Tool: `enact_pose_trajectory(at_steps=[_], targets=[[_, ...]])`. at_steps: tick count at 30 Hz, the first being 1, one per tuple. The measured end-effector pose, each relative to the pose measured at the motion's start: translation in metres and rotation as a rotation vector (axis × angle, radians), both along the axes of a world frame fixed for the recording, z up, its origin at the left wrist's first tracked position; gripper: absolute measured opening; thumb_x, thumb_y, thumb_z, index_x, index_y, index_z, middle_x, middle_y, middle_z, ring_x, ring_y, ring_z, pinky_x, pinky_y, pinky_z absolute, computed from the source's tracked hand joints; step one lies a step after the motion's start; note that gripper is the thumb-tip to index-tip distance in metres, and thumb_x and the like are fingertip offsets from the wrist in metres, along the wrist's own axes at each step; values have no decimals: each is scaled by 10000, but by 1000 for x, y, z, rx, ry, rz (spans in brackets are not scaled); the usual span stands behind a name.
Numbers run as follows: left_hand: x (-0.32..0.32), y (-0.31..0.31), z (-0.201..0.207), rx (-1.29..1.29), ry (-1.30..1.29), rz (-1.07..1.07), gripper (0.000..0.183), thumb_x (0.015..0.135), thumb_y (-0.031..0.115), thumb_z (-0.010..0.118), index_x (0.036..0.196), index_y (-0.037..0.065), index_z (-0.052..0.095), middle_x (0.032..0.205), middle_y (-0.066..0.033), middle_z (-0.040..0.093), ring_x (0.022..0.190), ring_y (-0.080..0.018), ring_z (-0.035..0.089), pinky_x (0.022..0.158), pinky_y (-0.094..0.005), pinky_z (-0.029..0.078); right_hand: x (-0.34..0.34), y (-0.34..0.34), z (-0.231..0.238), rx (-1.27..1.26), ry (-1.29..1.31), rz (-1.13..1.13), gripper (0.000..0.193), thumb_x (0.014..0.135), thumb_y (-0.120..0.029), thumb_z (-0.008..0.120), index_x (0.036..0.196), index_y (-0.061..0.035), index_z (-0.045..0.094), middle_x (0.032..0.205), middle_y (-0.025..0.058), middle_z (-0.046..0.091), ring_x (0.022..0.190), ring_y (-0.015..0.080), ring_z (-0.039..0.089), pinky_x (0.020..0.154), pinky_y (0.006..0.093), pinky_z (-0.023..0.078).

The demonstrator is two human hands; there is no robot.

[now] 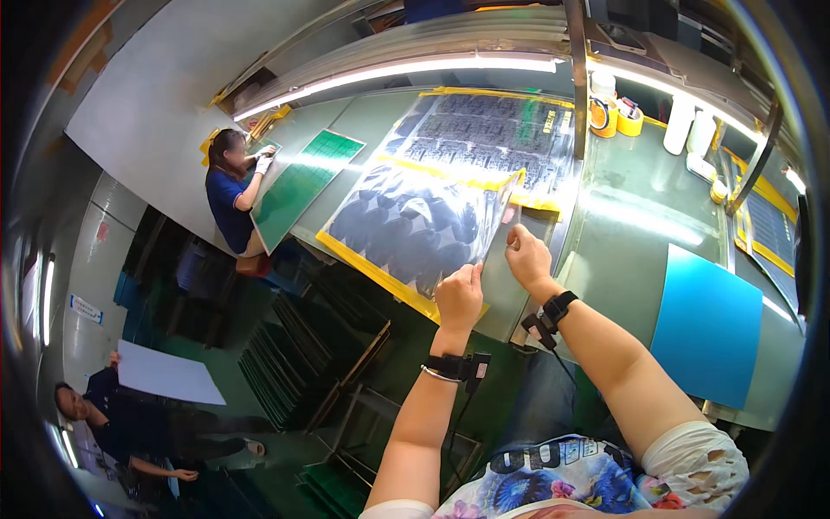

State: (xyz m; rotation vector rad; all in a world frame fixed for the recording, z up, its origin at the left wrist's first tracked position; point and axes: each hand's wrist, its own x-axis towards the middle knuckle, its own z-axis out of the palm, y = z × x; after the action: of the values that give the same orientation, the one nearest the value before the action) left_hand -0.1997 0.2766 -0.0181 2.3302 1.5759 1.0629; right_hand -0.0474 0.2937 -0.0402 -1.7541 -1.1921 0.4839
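Observation:
A clear film sheet with dark patterns and yellow taped edges (pixel 406 227) lies over the near part of the bench, its right edge lifted a little. My left hand (pixel 458 298) is closed in a pinch at that sheet's near right edge. Just right of the same edge, my right hand (pixel 528 258) is closed with thumb and fingers together; whatever it may hold is too small to make out. Behind the sheet lies another dark-patterned film (pixel 484 130), also bordered with yellow tape. Both wrists wear black straps with small devices.
A blue board (pixel 707 324) lies right of my right arm. Tape rolls (pixel 605 117) and white bottles (pixel 679 125) stand at the back right. One co-worker handles a green panel (pixel 303 186) at left; another carries a white sheet (pixel 169 374). Racked panels (pixel 303 355) stand below the bench.

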Motion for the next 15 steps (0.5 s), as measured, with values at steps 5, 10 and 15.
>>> enact_pose_trajectory(at_steps=[5,10,15], targets=[[4,-2,-8,4,41,8,341,905,280,511,661,43,527,657,-166,588,619,-383,569,533,-458,431,20,9,-5,-159,637,288,325,819,-258,581,1056,-38,611,848,127,648,763,247,639,733,354,506],[17,-11,-5,-121,34,-46,286,884,329,535,835,72,649,847,-149,648,798,-334,615,662,-419,475,24,13,-22,-215,1056,289,244,871,-189,586,932,47,584,919,134,600,760,214,620,655,305,529],[9,-12,-7,90,120,5,440,824,432,592,1081,76,629,1164,-141,580,1128,-316,494,921,-442,383,22,1,-15,-101,1073,60,166,862,-155,624,793,-13,573,669,58,596,567,149,583,557,291,506]])
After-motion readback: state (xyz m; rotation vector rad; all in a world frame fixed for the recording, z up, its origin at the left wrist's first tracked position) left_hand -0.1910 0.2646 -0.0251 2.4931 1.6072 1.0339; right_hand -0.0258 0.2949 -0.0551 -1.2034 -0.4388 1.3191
